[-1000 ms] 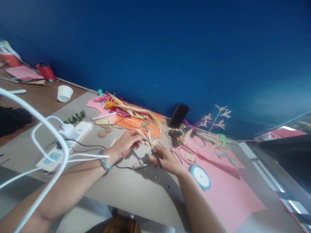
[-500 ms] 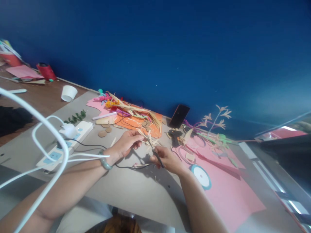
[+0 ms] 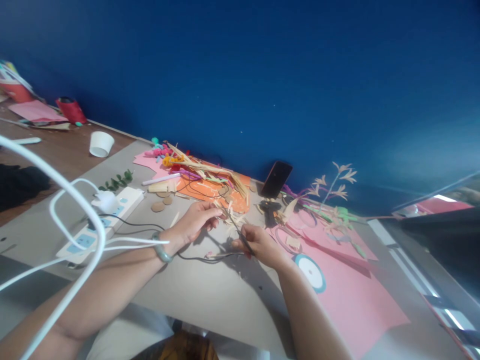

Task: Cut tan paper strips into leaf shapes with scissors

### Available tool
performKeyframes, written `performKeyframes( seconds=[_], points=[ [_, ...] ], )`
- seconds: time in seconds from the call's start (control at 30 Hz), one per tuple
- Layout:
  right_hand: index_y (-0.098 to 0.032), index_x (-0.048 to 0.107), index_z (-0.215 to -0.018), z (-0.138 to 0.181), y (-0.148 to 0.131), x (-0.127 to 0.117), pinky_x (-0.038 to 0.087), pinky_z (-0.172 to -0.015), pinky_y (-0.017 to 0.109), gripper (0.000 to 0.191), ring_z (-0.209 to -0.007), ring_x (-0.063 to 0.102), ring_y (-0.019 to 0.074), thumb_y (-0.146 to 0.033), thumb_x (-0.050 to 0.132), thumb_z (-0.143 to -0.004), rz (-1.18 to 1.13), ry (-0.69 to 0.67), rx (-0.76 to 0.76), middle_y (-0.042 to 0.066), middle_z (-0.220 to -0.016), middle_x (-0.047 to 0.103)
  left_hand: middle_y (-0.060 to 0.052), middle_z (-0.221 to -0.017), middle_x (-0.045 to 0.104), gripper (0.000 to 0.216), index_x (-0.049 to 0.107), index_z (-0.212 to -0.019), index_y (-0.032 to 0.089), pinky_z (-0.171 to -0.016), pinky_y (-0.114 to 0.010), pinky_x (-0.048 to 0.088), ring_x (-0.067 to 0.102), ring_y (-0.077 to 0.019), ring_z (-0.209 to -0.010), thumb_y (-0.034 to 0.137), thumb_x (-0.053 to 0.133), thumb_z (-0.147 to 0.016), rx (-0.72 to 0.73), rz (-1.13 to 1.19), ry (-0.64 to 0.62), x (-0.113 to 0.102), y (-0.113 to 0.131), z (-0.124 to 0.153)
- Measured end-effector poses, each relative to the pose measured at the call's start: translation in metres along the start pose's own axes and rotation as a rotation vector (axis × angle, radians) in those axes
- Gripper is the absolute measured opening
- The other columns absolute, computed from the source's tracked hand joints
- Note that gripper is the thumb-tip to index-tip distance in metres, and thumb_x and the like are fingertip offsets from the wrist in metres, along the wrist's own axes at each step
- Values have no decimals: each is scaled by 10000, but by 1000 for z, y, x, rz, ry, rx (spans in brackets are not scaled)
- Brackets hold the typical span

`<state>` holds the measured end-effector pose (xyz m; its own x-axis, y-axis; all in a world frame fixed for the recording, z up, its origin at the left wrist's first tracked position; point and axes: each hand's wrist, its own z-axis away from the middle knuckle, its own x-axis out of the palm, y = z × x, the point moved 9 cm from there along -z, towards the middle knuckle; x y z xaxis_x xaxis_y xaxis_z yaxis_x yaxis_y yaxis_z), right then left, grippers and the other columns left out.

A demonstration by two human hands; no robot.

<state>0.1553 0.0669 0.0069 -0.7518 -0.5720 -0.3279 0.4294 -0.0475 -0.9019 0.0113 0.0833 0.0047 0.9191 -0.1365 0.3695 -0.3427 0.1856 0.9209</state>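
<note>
My right hand (image 3: pixel 257 244) is closed round the handles of dark scissors (image 3: pixel 239 231), whose blades point up and left toward my other hand. Between the fingertips of my left hand (image 3: pixel 200 219) is pinched a small pale straw-coloured strip (image 3: pixel 217 204), blurred at its end. The blade tips lie close to this strip; whether they touch it I cannot tell. Just beyond and below the fingers, pale cut scraps (image 3: pixel 234 219) are strewn on the grey table (image 3: pixel 202 290). A green bangle (image 3: pixel 162 250) circles my left wrist.
A white power strip (image 3: pixel 101 225) with looping white cables stands at left. Behind my hands lies an orange sheet (image 3: pixel 198 190) under dried strips. A phone (image 3: pixel 276 179) leans on the blue wall, near a black glue gun (image 3: pixel 270 212). Pink paper (image 3: pixel 348 305) and a tape roll (image 3: pixel 309 273) lie right.
The scissors and my right hand have shifted slightly. The white paper cup at the far left has rolled a little to the left. My left hand has barely moved.
</note>
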Motion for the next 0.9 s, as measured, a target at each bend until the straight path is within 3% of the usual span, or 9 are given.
performKeyframes(
  seconds=[0.23, 0.4, 0.9],
  points=[
    [-197, 442, -680, 2, -7, -4, 284, -489, 218, 387, -534, 392, 90, -439, 743, -684, 218, 25, -56, -63, -567, 475, 18, -513, 537, 187, 609, -687, 133, -468, -189, 330, 448, -70, -462, 284, 545, -778, 117, -319, -65, 8, 11, 7],
    [-201, 418, -703, 2, -7, 8, 303, -486, 216, 414, -525, 438, 97, -497, 707, -713, 136, -79, -36, -60, -564, 491, 26, -552, 528, 160, 576, -671, 142, -552, -198, 372, 477, -80, -531, 242, 523, -784, 205, -391, -135, 16, 16, 11],
    [-195, 417, -664, 1, -3, 14, 271, -451, 212, 485, -460, 411, 81, -554, 742, -645, -28, -91, 6, -59, -490, 494, 20, -547, 529, 201, 577, -692, 137, -517, -202, 354, 459, -76, -495, 300, 527, -798, 87, -362, -109, 12, 3, 8]
  ],
)
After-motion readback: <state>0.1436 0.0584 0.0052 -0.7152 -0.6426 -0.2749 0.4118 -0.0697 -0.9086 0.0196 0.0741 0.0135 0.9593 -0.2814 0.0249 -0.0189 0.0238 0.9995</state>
